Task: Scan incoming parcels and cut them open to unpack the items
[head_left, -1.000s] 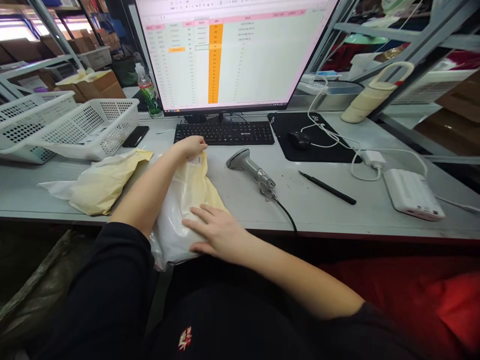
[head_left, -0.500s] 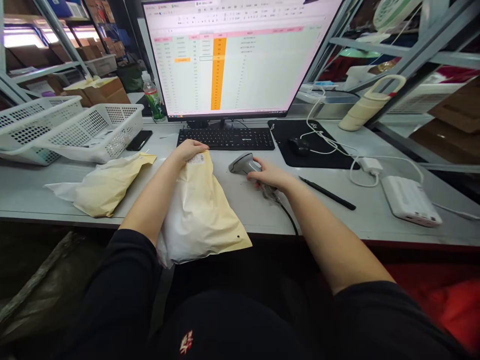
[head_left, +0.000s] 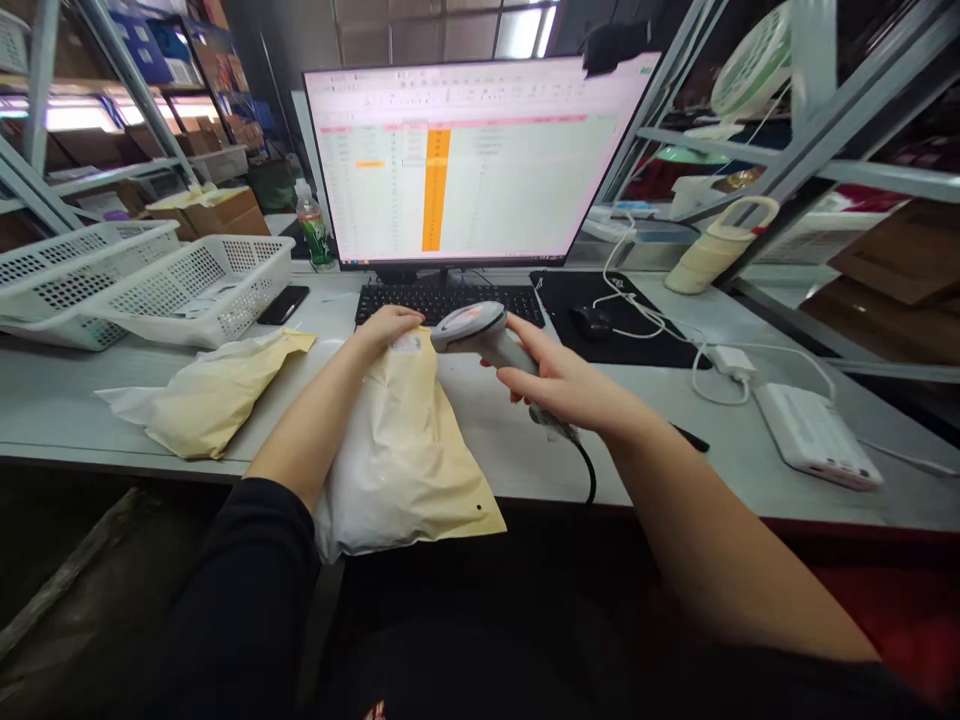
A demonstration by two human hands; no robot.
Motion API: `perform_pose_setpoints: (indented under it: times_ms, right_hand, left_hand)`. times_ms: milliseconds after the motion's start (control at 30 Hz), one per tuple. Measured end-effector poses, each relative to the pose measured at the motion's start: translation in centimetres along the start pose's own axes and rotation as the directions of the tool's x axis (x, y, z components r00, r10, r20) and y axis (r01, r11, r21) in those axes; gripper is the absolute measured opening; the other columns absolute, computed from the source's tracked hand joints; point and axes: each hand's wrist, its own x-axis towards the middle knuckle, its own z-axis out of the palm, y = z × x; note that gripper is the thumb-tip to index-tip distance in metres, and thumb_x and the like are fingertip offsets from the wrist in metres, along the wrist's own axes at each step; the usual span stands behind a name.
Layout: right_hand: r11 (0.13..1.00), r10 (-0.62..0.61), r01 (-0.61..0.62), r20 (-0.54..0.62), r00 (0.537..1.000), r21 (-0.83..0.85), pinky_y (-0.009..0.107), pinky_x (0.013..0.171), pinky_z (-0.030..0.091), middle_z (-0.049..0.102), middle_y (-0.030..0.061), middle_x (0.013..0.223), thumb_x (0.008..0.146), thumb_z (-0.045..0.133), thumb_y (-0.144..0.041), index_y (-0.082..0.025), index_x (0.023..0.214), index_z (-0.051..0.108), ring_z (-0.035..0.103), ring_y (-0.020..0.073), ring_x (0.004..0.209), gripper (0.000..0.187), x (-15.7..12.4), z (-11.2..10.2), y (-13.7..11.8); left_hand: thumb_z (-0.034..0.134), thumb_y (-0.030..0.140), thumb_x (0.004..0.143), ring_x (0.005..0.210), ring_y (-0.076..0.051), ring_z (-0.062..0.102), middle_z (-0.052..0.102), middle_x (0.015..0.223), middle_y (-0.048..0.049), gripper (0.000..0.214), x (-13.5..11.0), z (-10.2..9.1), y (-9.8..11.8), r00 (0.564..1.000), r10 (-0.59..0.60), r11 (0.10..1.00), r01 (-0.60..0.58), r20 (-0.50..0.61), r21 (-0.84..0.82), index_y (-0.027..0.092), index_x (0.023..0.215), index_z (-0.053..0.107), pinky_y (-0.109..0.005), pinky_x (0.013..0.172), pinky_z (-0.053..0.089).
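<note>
My left hand (head_left: 388, 330) is closed on the top edge of a pale yellow and white plastic mailing bag (head_left: 412, 450), whose lower end overhangs the desk's front edge. Near my fingers a small label shows on the bag, too blurred to read. My right hand (head_left: 555, 375) wraps round the handle of a grey barcode scanner (head_left: 476, 325), lifted above the desk. The scanner's head points left, over the bag's labelled end, and a black cable hangs from its grip. Behind both hands lies a black keyboard (head_left: 517, 300), in front of the monitor (head_left: 480, 190).
A second mailing bag (head_left: 217, 395) lies on the left of the desk (head_left: 67, 400). White perforated baskets (head_left: 247, 265), a phone (head_left: 284, 305) and a bottle (head_left: 313, 232) stand behind it. On the right are a mouse (head_left: 591, 321), white cables and a white power bank (head_left: 816, 435).
My right hand has raised the scanner off the desk and brought its head left, towards the bag's label. My left hand still holds the bag. The view has tilted up slightly.
</note>
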Motion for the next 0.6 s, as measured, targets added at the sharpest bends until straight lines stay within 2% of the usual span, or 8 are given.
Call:
perform_pose_setpoints:
  times_ms: [100,167,300,400,467,533,600]
  right_hand:
    - [1.000,0.017,-0.017,-0.005,1.000,0.005,0.034,0.067,0.060,0.069,0.0099,0.121,0.088,0.060,-0.032,-0.025,0.163,0.027,0.064,0.0156,0.070,0.082,-0.1,0.2,0.4]
    - [1.000,0.023,-0.023,-0.023,0.999,0.006,0.035,0.067,0.059,0.070,0.0098,0.121,0.089,0.059,-0.033,-0.025,0.164,0.027,0.064,0.0155,0.068,0.082,-0.1,0.4,0.8]
    - [0.992,0.063,-0.071,-0.075,0.995,-0.103,0.038,0.069,0.059,0.073,0.0093,0.114,0.089,0.056,-0.036,-0.022,0.164,0.026,0.067,0.0180,0.066,0.082,0.3,0.9,1.8]
    - [0.963,0.127,-0.152,-0.123,0.984,-0.222,0.041,0.076,0.059,0.073,0.0104,0.109,0.087,0.055,-0.039,-0.017,0.164,0.028,0.069,0.0199,0.067,0.084,0.5,1.2,3.2]
    - [0.948,0.163,-0.195,-0.144,0.976,-0.252,0.043,0.076,0.058,0.073,0.0109,0.105,0.086,0.055,-0.042,-0.014,0.163,0.029,0.069,0.0213,0.066,0.086,0.1,1.2,4.4]
    - [0.942,0.197,-0.229,-0.147,0.969,-0.246,0.043,0.070,0.058,0.073,0.0082,0.088,0.086,0.055,-0.048,-0.012,0.163,0.030,0.069,0.0242,0.064,0.089,-0.6,0.9,5.9]
    - [0.952,0.191,-0.222,-0.154,0.969,-0.213,0.042,0.061,0.055,0.069,0.0053,0.069,0.085,0.058,-0.053,-0.011,0.161,0.033,0.068,0.0276,0.060,0.091,-1.3,0.4,7.4]
  left_hand:
    - [0.064,0.030,0.088,0.075,-0.018,0.071,0.079,0.093,-0.0075,0.031,-0.1,0.1,-0.1,0.996,0.074,0.991,-0.069,-0.043,0.115,0.015,0.111,0.078,-0.028,0.069,0.056]
    - [0.065,0.031,0.088,0.083,-0.020,0.072,0.079,0.095,-0.0076,0.030,0.0,-0.3,0.0,0.985,0.146,0.971,-0.124,-0.095,0.206,0.017,0.112,0.078,-0.029,0.075,0.057]
    - [0.056,0.031,0.096,0.115,-0.024,0.069,0.075,0.121,-0.0097,0.045,0.7,-1.1,1.1,0.931,0.307,0.901,-0.218,-0.198,0.375,0.021,0.139,0.064,-0.036,0.101,0.052]
    - [0.054,0.032,0.099,0.136,-0.026,0.057,0.063,0.145,-0.0140,0.052,0.4,-1.4,1.9,0.908,0.384,0.843,-0.271,-0.167,0.464,0.017,0.149,0.055,-0.039,0.116,0.042]
    - [0.053,0.030,0.099,0.143,-0.023,0.052,0.056,0.153,-0.0134,0.051,-1.1,-1.9,1.5,0.904,0.410,0.807,-0.297,-0.124,0.510,0.016,0.149,0.054,-0.037,0.121,0.037]
    - [0.058,0.029,0.097,0.146,-0.021,0.047,0.055,0.155,-0.0090,0.050,-3.6,-3.1,0.1,0.906,0.416,0.776,-0.307,-0.081,0.552,0.022,0.147,0.057,-0.036,0.125,0.032]
    - [0.067,0.032,0.092,0.153,-0.026,0.037,0.051,0.159,-0.0076,0.054,-6.9,-5.2,-2.2,0.918,0.391,0.701,-0.253,-0.063,0.667,0.027,0.144,0.059,-0.047,0.130,0.021]
